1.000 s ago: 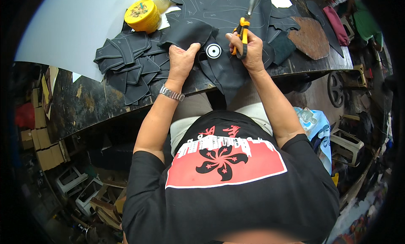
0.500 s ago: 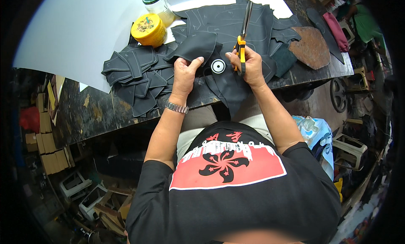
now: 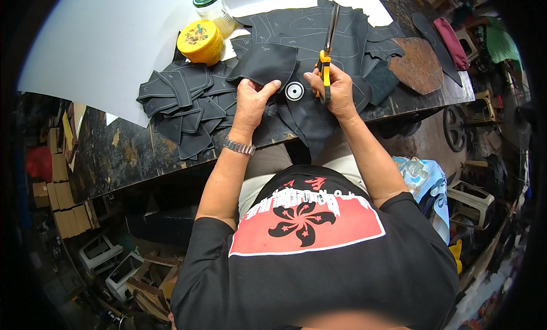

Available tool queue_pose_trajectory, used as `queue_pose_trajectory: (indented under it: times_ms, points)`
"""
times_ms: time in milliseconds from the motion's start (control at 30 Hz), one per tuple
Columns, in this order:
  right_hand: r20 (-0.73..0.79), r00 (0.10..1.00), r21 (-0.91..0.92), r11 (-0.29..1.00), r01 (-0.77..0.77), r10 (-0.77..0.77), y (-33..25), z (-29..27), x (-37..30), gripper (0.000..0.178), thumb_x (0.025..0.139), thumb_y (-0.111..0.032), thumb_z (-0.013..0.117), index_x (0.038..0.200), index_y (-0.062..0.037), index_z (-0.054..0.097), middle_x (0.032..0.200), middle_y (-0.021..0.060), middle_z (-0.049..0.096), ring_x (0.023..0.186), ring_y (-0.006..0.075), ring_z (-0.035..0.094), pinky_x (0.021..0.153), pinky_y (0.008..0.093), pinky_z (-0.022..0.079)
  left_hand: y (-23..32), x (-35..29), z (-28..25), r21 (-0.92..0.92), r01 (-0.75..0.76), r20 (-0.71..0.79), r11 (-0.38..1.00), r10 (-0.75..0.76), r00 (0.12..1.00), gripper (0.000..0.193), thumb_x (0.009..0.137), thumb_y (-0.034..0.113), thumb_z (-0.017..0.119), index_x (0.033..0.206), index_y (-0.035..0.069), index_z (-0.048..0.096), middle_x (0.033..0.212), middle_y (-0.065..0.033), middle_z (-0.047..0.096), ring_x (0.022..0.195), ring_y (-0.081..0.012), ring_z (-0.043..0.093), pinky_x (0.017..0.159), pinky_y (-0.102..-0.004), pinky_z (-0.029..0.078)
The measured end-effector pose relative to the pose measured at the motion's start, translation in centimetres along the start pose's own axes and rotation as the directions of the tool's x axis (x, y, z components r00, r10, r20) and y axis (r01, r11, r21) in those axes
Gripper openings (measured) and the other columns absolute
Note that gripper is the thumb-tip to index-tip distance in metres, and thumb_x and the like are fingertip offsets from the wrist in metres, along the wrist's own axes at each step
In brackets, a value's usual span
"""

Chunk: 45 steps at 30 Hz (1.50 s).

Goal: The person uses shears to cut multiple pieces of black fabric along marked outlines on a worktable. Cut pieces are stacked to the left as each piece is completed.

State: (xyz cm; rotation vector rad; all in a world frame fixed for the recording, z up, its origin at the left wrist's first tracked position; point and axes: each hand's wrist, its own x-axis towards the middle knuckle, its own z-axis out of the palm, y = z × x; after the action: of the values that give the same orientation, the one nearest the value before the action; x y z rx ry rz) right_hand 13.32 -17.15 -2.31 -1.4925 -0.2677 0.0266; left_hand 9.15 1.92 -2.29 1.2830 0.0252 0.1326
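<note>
The left hand [image 3: 252, 105] is closed on the near edge of a black leather-like piece [image 3: 265, 64], its thumb on top and its fingers mostly hidden. Yellow-and-black-handled scissors [image 3: 325, 68] are gripped in the right hand [image 3: 337, 93], blades pointed away from the body and seemingly together; how the fingers sit in the loops cannot be told. Between the hands, a white-and-black disc [image 3: 294, 90] is seen. The cutting-out of marked shapes is judged to be in hand, with the blades held clear of the piece. For another cut, the blades would need to be opened and brought to its edge, the left thumb kept clear. Beyond, a black sheet [image 3: 342, 42] is marked with pale outlines; leftward, cut pieces [image 3: 179, 96] are heaped beside a yellow tub [image 3: 200, 44].
</note>
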Motion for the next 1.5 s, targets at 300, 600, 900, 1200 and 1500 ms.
queue_pose_trajectory:
  times_ms: [300, 600, 900, 1200, 1500]
  points:
    - [-0.011, 1.0, -0.055, 0.998, 0.021, -0.021, -0.3, 0.1, -0.1, 0.023, 0.082, -0.022, 0.075, 0.076, -0.0056, 0.059, 0.06, -0.0039, 0.052, 0.054, 0.0032, 0.047, 0.05, 0.0192, 0.037, -0.7, 0.2, -0.8, -0.071, 0.09, -0.032, 0.993, -0.092, 0.995, 0.024, 0.087, 0.006, 0.066, 0.109, -0.002, 0.063, 0.101, -0.0074, 0.068, 0.087, -0.014, 0.066, 0.079, -0.0263, 0.052]
    - [0.007, 1.0, -0.062, 0.998, -0.001, 0.001, 0.0, -0.1, 0.0, 0.019, 0.082, -0.017, 0.075, 0.08, -0.0056, 0.06, 0.063, -0.0035, 0.054, 0.054, 0.0036, 0.049, 0.051, 0.0187, 0.04, -1.5, 0.5, -1.2, -0.048, 0.049, -0.017, 0.998, -0.05, 0.999, 0.016, 0.089, 0.006, 0.065, 0.103, -0.002, 0.066, 0.097, -0.0063, 0.069, 0.083, -0.0124, 0.066, 0.076, -0.026, 0.053]
    - [0.008, 1.0, -0.077, 0.997, -0.003, 0.004, -0.1, -0.2, -0.1, 0.018, 0.082, -0.016, 0.076, 0.083, -0.005, 0.061, 0.065, -0.0029, 0.056, 0.055, 0.0041, 0.051, 0.052, 0.0185, 0.042, -0.6, 0.2, -0.4, -0.068, 0.046, -0.016, 0.997, -0.047, 0.999, 0.019, 0.085, 0.003, 0.07, 0.102, -0.003, 0.066, 0.097, -0.0058, 0.069, 0.083, -0.0099, 0.063, 0.077, -0.0242, 0.051]
    - [-0.018, 1.0, -0.082, 0.996, 0.024, -0.025, -0.1, 0.1, -0.1, 0.023, 0.082, -0.022, 0.075, 0.075, -0.0054, 0.06, 0.059, -0.0038, 0.052, 0.053, 0.0037, 0.047, 0.05, 0.0191, 0.037, 0.3, -0.1, -0.2, -0.026, 0.035, 0.03, 0.999, -0.035, 0.999, 0.027, 0.083, 0.002, 0.07, 0.108, -0.002, 0.064, 0.103, -0.0072, 0.069, 0.089, -0.0123, 0.065, 0.082, -0.0259, 0.051]
    - [-0.021, 1.0, -0.072, 0.997, 0.018, -0.02, -0.1, 0.1, -0.1, 0.023, 0.082, -0.022, 0.075, 0.076, -0.0049, 0.061, 0.06, -0.0038, 0.052, 0.053, 0.0038, 0.047, 0.05, 0.0193, 0.037, 0.5, -0.3, 0.0, 0.016, 0.024, 0.023, 1.0, -0.024, 0.999, 0.03, 0.08, 0.001, 0.073, 0.108, -0.001, 0.064, 0.103, -0.0057, 0.068, 0.089, -0.0117, 0.064, 0.083, -0.0256, 0.05]
